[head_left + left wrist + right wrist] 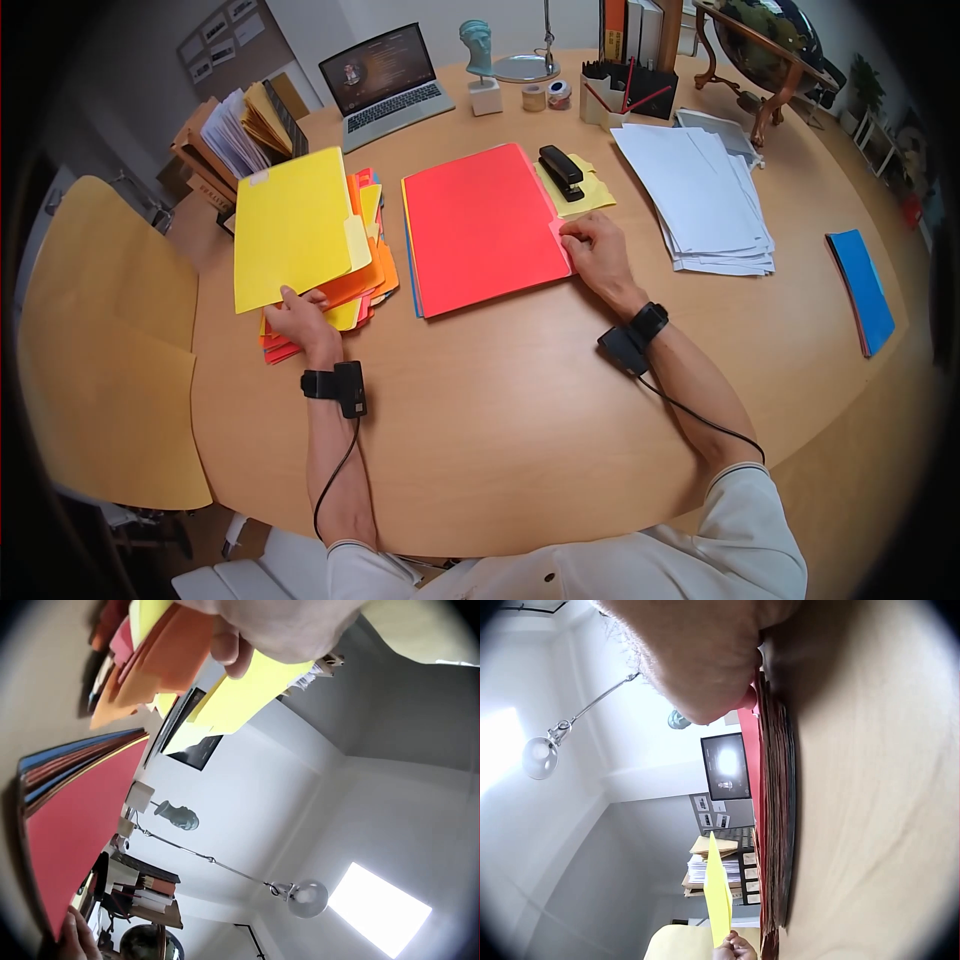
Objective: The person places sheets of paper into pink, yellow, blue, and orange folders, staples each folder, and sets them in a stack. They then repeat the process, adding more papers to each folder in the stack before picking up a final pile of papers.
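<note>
A yellow file folder is pinched at its near edge by my left hand, thumb on top. It is tilted up over a loose pile of orange, yellow and red folders. In the middle of the table lies a neat stack with a red folder on top; blue and brown edges show below it in the left wrist view. My right hand, its fingers curled, grips the red folder by the tab at the right edge. The right wrist view shows the stack's layered side beneath that hand.
Behind the stack, a black stapler sits on yellow notes. White papers and blue folders lie to the right. A laptop, a bust, a pen holder and a globe stand along the back.
</note>
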`<action>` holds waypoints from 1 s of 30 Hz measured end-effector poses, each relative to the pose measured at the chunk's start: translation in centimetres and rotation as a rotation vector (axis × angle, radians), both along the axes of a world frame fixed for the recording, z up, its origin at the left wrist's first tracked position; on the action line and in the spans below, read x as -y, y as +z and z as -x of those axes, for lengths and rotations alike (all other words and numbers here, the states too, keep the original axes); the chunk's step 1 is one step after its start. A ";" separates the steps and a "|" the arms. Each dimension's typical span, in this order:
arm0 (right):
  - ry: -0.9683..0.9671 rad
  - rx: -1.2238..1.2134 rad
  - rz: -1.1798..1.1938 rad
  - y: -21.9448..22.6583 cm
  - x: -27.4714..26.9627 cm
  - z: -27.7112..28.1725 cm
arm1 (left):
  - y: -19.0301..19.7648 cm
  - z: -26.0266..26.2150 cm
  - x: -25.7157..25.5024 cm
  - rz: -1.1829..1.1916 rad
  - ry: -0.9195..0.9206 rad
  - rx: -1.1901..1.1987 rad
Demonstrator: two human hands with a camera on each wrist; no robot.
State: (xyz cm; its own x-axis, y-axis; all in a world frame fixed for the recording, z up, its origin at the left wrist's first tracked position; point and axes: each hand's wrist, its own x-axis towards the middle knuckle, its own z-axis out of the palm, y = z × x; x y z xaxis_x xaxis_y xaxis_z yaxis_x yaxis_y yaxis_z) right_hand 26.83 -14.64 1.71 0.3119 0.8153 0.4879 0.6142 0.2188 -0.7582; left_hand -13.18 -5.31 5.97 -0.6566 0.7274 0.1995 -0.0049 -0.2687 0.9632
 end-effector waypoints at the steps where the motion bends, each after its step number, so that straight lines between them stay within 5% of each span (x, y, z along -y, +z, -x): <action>1: -0.002 -0.003 0.005 0.0 0.0 0.0 | -0.5 0.9 -0.3 0.000 0.000 0.000; 4: -0.006 -0.009 0.012 0.0 0.0 -0.1 | -2.1 3.0 -1.1 0.018 -0.014 -0.107; 7: -0.003 -0.013 0.005 -0.2 0.0 -0.1 | -2.8 4.1 -2.0 -0.045 0.226 -0.370; 9: -0.001 -0.015 -0.001 -0.1 0.0 -0.1 | -2.4 5.2 -2.8 0.018 0.593 -0.508; 10: -0.006 -0.011 -0.003 -0.1 0.0 -0.1 | -2.6 5.6 -3.0 0.018 0.589 -0.509; 13: -0.011 -0.023 0.009 0.0 0.1 0.0 | -0.3 3.5 -1.4 -0.101 0.445 -0.397; 15: -0.008 -0.035 0.023 0.1 0.1 0.0 | -0.4 0.7 -0.5 -0.133 -0.089 -0.424; 19: 0.038 -0.150 0.063 0.6 0.4 -0.2 | -0.6 -6.7 3.5 -0.192 -0.680 -0.853; 22: 0.071 -0.203 0.087 0.5 0.5 -0.5 | -0.3 -9.2 5.4 -0.020 -0.915 -1.110; 30: 0.105 -0.243 0.119 1.0 0.9 -0.6 | -1.0 -9.9 5.7 0.126 -0.893 -1.275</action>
